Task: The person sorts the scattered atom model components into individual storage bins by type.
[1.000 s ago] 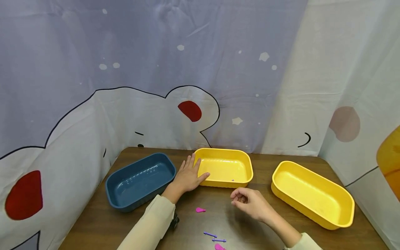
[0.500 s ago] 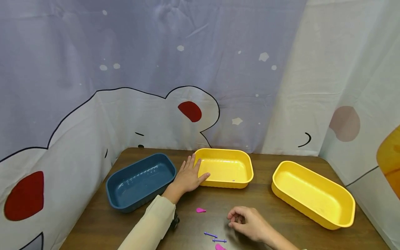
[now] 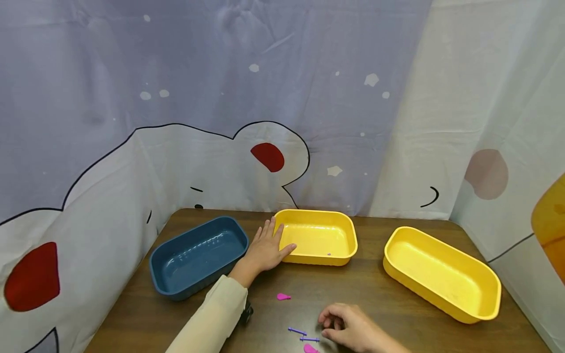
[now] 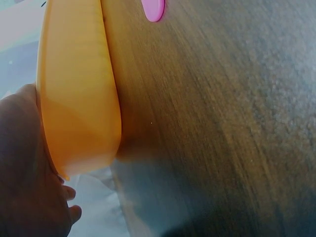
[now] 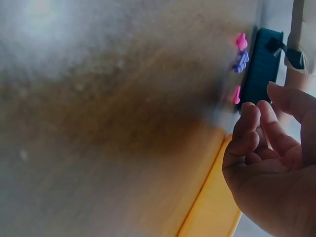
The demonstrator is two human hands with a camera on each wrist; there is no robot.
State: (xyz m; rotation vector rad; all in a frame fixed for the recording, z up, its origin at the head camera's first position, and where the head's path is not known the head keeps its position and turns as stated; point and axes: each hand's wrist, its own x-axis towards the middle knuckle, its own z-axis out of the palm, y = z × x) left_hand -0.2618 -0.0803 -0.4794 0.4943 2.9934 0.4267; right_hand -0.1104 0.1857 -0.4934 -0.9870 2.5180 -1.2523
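Note:
My left hand (image 3: pixel 265 247) rests on the left end of the middle yellow tray (image 3: pixel 318 261), fingers spread and straight. Its fingertips show past the rim of the orange-looking tray (image 4: pixel 79 98) in the left wrist view. A tiny purple bit (image 3: pixel 328 254) lies inside that tray. My right hand (image 3: pixel 348 326) hovers low over the table, fingers loosely curled and thumb apart, holding nothing that shows. Nearest to it are two thin purple rods (image 3: pixel 309 339) with knobbed ends and a pink teardrop-shaped piece (image 3: pixel 310 348). Another pink piece (image 3: pixel 283 296) lies farther forward.
A dark blue tray (image 3: pixel 194 260) stands at the left, angled. At the right is a second yellow tray (image 3: pixel 441 274), also angled. A patterned cloth (image 3: pixel 335 122) hangs behind the brown table (image 3: pixel 273 316). A small black object (image 3: pixel 247 312) shows beside the left sleeve.
My right hand has moved from beside the middle yellow tray back toward the near table edge, close to the purple rods. The left hand and trays stay put.

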